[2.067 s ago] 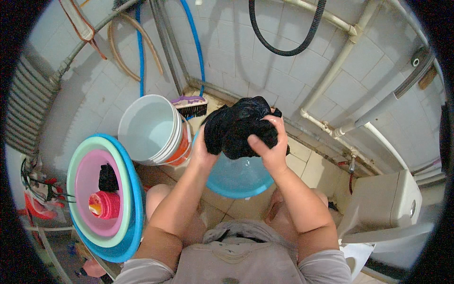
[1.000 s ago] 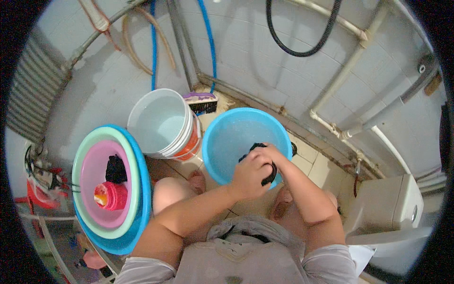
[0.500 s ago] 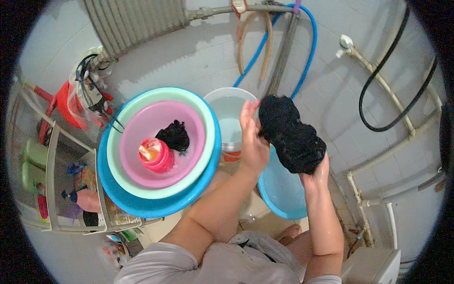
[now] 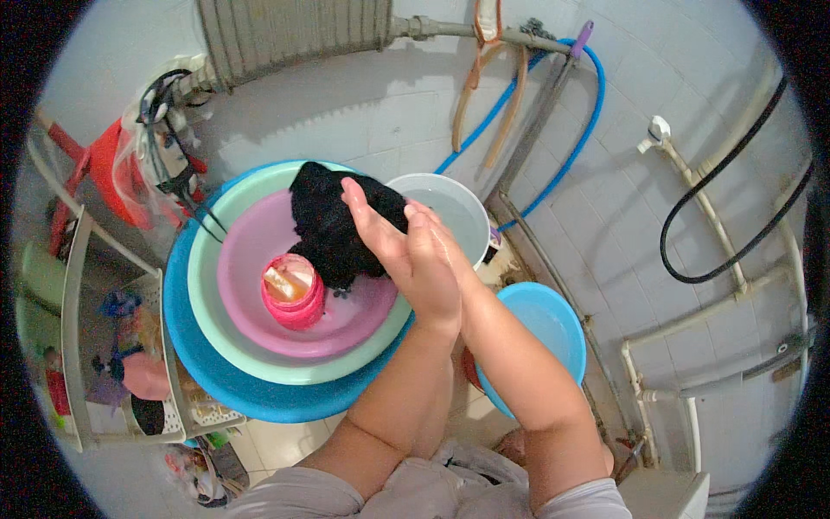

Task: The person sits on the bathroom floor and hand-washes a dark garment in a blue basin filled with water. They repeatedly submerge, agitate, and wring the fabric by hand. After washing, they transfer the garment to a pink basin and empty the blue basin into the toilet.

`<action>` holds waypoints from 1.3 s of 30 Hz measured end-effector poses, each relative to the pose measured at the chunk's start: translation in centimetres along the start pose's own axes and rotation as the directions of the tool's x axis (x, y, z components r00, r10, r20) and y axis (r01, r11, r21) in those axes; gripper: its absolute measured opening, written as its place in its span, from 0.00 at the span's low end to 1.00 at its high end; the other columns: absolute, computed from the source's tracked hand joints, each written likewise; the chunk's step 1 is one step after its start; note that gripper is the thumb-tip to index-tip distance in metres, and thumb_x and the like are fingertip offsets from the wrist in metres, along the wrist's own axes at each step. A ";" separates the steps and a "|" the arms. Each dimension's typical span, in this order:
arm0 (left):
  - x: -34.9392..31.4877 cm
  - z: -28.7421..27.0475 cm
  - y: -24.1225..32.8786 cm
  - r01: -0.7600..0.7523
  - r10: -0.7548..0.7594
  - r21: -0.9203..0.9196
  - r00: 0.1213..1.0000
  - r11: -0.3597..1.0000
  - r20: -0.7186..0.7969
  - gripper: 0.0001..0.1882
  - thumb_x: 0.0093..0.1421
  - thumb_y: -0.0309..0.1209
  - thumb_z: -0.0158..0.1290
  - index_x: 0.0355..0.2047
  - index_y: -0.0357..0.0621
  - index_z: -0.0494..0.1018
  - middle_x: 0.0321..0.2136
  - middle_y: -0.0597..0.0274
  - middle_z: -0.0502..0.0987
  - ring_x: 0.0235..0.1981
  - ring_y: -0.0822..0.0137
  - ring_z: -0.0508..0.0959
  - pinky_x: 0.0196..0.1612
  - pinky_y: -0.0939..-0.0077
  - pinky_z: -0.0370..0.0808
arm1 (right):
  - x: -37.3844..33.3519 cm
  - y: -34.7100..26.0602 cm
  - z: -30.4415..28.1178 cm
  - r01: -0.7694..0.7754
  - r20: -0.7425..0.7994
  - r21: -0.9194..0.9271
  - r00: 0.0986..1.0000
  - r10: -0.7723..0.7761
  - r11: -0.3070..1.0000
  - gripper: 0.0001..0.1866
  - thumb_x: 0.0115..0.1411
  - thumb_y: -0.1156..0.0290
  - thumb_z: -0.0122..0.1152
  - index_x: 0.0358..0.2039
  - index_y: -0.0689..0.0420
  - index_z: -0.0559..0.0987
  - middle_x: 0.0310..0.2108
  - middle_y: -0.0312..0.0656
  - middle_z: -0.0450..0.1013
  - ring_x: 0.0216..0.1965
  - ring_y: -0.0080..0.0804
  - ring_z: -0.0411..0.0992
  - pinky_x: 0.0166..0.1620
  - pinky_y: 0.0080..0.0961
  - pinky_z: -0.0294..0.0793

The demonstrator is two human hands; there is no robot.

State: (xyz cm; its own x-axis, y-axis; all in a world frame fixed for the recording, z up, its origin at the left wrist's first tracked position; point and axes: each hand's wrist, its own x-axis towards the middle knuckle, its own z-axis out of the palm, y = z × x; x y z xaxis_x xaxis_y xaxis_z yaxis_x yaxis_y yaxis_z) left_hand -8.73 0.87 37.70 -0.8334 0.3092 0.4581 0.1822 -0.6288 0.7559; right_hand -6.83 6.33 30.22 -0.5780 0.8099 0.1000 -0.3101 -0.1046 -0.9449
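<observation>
A bunched black cloth [image 4: 333, 212] is over the far right side of the pink basin [image 4: 251, 324], overlapping the rims behind it. My left hand [image 4: 385, 242] lies against the cloth's right side with its fingers stretched out. Close behind it, my right hand [image 4: 445, 246] is on the cloth; its fingers are mostly hidden by the left hand and the cloth. My forearms come close together at the wrists. In the basin stands a pink-red jar [image 4: 294, 310] with a pale, amber-tinted piece in its mouth. Small dark bits show below the cloth.
The pink basin sits inside a mint-green basin [image 4: 207, 324] and a larger blue basin [image 4: 186, 355]. A white bucket of water [image 4: 454, 212] stands behind my hands, a light-blue basin [image 4: 540, 337] at the right. A shelf rack [image 4: 78, 329] is at left; a blue hose [image 4: 596, 95] hangs by the wall.
Both hands have swung left, bringing the black cloth from above the light-blue basin to the pink basin. The hands, apart before, are now close together. The view has shifted a little.
</observation>
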 end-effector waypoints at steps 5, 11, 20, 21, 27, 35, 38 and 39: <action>-1.6 0.1 -2.3 -0.120 0.113 0.023 0.971 0.992 0.213 0.31 0.54 0.21 0.40 0.59 0.29 0.48 0.62 0.46 0.47 0.65 0.55 0.43 0.65 0.64 0.38 | -4.3 -3.8 -4.1 -0.186 -0.083 0.115 0.977 0.196 0.976 0.28 0.58 0.54 0.52 0.56 0.52 0.65 0.58 0.40 0.57 0.61 0.34 0.50 0.61 0.35 0.46; -0.4 -0.3 -5.2 -0.060 0.059 0.000 0.978 0.998 0.202 0.24 0.53 0.20 0.44 0.53 0.33 0.59 0.55 0.50 0.60 0.60 0.58 0.56 0.63 0.65 0.47 | -14.9 -3.5 -12.7 -0.320 -0.419 0.027 0.856 0.301 0.947 0.22 0.59 0.58 0.52 0.52 0.51 0.69 0.54 0.35 0.63 0.57 0.30 0.57 0.60 0.36 0.48; -14.3 1.2 -10.1 -0.137 -0.299 0.348 0.286 0.928 0.910 0.23 0.54 0.27 0.48 0.51 0.35 0.62 0.51 0.45 0.63 0.50 0.53 0.67 0.52 0.64 0.66 | -29.2 2.5 -27.5 -0.221 -0.825 0.355 0.383 0.416 0.908 0.30 0.58 0.68 0.49 0.60 0.54 0.55 0.61 0.47 0.53 0.59 0.47 0.56 0.56 0.48 0.58; -15.2 1.2 -11.2 -0.248 -0.362 0.420 0.248 0.873 0.899 0.26 0.53 0.28 0.49 0.52 0.35 0.60 0.52 0.44 0.62 0.51 0.51 0.67 0.52 0.62 0.67 | -29.3 0.3 -25.1 -0.248 -0.892 0.323 0.242 0.381 0.913 0.31 0.56 0.72 0.48 0.60 0.56 0.52 0.61 0.52 0.50 0.58 0.52 0.56 0.53 0.52 0.62; -18.6 0.1 -16.2 -0.580 -0.764 0.709 0.215 0.402 0.608 0.28 0.54 0.33 0.46 0.55 0.36 0.58 0.51 0.46 0.66 0.52 0.49 0.68 0.53 0.57 0.66 | -32.9 3.0 -27.6 -0.306 -0.807 0.501 0.173 0.564 0.810 0.28 0.58 0.67 0.44 0.58 0.63 0.56 0.58 0.56 0.55 0.57 0.53 0.58 0.55 0.54 0.58; -18.7 -0.5 -21.3 -0.593 -0.930 0.754 0.028 0.281 0.368 0.27 0.51 0.39 0.48 0.49 0.34 0.64 0.50 0.43 0.68 0.51 0.53 0.71 0.52 0.61 0.67 | -33.9 7.1 -30.6 -0.179 -0.673 0.649 0.319 0.667 0.740 0.26 0.60 0.65 0.42 0.56 0.65 0.59 0.58 0.55 0.56 0.57 0.51 0.58 0.56 0.52 0.58; -19.3 -1.8 -27.1 -0.499 -0.908 0.795 0.036 0.345 0.417 0.29 0.49 0.39 0.52 0.48 0.32 0.65 0.47 0.43 0.71 0.49 0.52 0.72 0.51 0.62 0.67 | -32.9 6.7 -29.4 -0.168 -0.749 0.570 0.295 0.593 0.804 0.26 0.60 0.65 0.41 0.57 0.65 0.58 0.58 0.55 0.56 0.57 0.52 0.58 0.56 0.52 0.57; -19.5 -1.2 -27.1 -0.474 -0.913 0.814 0.052 0.335 0.406 0.29 0.48 0.39 0.52 0.48 0.32 0.65 0.46 0.42 0.71 0.48 0.52 0.72 0.51 0.61 0.68 | -33.1 6.7 -29.5 -0.164 -0.775 0.545 0.275 0.568 0.822 0.26 0.60 0.65 0.41 0.57 0.65 0.58 0.58 0.55 0.56 0.57 0.52 0.58 0.56 0.52 0.57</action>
State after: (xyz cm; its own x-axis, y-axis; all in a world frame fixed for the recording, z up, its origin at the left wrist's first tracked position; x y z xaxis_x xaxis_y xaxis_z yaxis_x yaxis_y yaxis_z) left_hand 2.01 10.99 7.73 0.0023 0.8792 -0.4764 0.8809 0.2237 0.4172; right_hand 32.50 -4.14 11.35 0.2500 0.6110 -0.7512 -0.5711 -0.5334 -0.6239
